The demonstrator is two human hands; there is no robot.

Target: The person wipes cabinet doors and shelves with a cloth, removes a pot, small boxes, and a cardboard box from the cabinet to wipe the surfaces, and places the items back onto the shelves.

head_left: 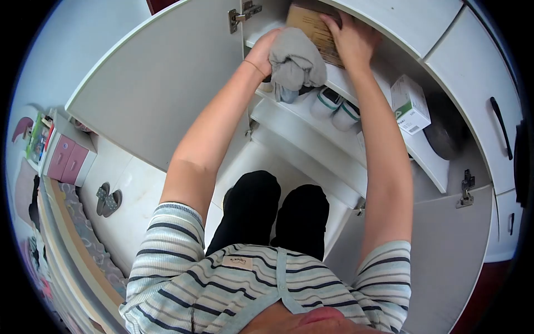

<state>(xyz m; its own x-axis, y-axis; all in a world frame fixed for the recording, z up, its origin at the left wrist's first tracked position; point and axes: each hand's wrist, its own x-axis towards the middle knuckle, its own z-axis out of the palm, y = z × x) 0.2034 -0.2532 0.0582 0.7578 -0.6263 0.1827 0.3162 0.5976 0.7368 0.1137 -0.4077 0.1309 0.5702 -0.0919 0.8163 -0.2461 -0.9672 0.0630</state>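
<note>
My left hand (pixel 260 54) is closed on a bunched grey cloth (pixel 297 55), which hangs in front of the upper cabinet shelf. Part of the left fingers is hidden behind the cloth. My right hand (pixel 356 43) grips the right side of a brown cardboard box (pixel 314 30) with printing on it, thumb on its face; some fingers are out of sight. The box sits on the upper shelf, deep in the open cabinet. Below the hands, a pair of white shoes (pixel 327 103) with dark openings stands on a lower shelf.
A white and green carton (pixel 410 104) and a dark round pan-like item (pixel 446 125) are on the right of the shelf. Cabinet doors (pixel 161 83) stand open on both sides. Grey slippers (pixel 109 199) lie on the floor near a pink-drawered unit (pixel 67 158).
</note>
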